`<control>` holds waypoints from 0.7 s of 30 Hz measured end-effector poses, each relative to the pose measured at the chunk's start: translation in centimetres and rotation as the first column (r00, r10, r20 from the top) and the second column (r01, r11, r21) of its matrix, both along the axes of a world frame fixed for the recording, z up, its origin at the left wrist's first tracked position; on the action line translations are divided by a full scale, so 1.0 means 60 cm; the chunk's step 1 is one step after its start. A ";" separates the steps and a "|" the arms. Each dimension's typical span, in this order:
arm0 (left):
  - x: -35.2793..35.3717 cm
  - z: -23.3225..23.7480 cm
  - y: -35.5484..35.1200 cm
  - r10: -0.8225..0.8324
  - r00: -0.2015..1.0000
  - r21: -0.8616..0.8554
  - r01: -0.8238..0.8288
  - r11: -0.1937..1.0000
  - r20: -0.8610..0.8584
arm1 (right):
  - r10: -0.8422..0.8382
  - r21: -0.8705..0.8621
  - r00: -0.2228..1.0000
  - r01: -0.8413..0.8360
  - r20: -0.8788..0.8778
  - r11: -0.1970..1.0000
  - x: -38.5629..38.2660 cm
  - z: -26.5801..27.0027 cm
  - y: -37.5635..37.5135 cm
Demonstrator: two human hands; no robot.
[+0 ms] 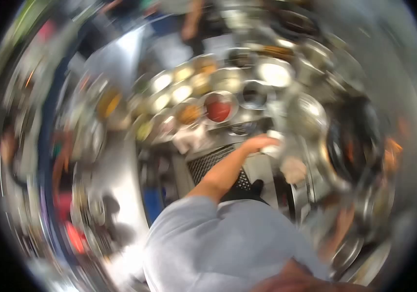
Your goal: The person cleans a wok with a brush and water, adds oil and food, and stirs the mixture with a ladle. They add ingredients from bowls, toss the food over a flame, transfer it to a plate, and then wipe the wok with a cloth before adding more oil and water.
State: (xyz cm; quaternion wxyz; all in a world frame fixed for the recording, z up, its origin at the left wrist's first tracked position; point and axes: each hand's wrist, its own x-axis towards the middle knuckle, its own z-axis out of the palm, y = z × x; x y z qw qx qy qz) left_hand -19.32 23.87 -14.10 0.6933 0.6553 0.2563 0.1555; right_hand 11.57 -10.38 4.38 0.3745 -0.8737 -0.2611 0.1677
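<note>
My left hand (263, 142) reaches forward, its fingers closed around a small white thing (272, 150). Blur hides whether that is a cloth or a container. Low on the right, my right hand (349, 214) is smeared by motion, so I cannot see its fingers. Near it, a large dark wok (353, 141) sits on the stove, with orange flame (392, 147) at its far side. A pale crumpled cloth (293, 170) lies between my left hand and the wok. Just beyond my left hand stands a round metal pan (310, 112).
Ahead are several metal bowls, one with red sauce (218, 108), one with orange food (188, 114). Another cloth (190, 138) lies at the counter's front edge. A perforated black mat (213, 165) is below. A steel counter (116, 170) runs along the left. Another person's arm (192, 22) shows at the back.
</note>
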 end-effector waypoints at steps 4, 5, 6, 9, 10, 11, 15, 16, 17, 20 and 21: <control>-0.004 0.147 0.025 0.200 0.920 0.119 -0.169 0.978 -0.338 | -0.027 -0.201 0.980 -0.014 -0.198 0.979 0.057 0.009 -0.037; -0.018 0.199 0.009 0.353 0.906 0.202 -0.310 0.929 -0.232 | -0.002 -0.203 0.979 -0.040 -0.203 0.978 0.073 -0.001 -0.027; -0.018 0.222 0.005 0.402 0.907 0.187 -0.377 0.907 -0.126 | -0.103 -0.047 0.894 0.092 -0.436 0.995 0.096 -0.019 -0.017; 0.002 0.246 -0.008 0.484 0.859 -0.265 -0.434 0.861 0.168 | -0.109 0.071 0.770 0.197 -0.628 0.978 0.098 -0.010 0.027; 0.010 0.252 -0.023 0.508 0.821 -0.463 -0.355 0.812 0.262 | -0.064 0.078 0.802 0.136 -0.593 0.988 0.094 -0.001 0.044; 0.021 0.258 -0.038 0.517 0.812 -0.640 -0.251 0.726 0.269 | -0.044 0.080 0.794 0.116 -0.606 0.990 0.108 -0.020 0.051; 0.111 0.240 -0.099 0.338 0.861 -0.764 0.086 0.640 0.380 | -0.030 0.097 0.891 0.083 -0.453 0.992 0.154 -0.090 0.069; 0.140 0.244 -0.117 0.371 0.879 -0.804 0.023 0.594 0.299 | -0.054 0.131 0.884 0.130 -0.464 0.983 0.144 -0.098 0.077; 0.169 0.235 -0.126 0.335 0.878 -0.805 0.088 0.587 0.341 | -0.085 0.162 0.876 0.182 -0.475 0.970 0.133 -0.101 0.079; 0.269 0.204 -0.121 0.230 0.914 -0.804 0.150 0.576 0.335 | -0.076 0.088 0.890 0.129 -0.449 0.988 0.081 -0.080 0.084; 0.296 0.201 -0.121 0.162 0.929 -0.799 0.186 0.572 0.332 | -0.046 0.058 0.909 0.077 -0.414 0.995 0.077 -0.084 0.078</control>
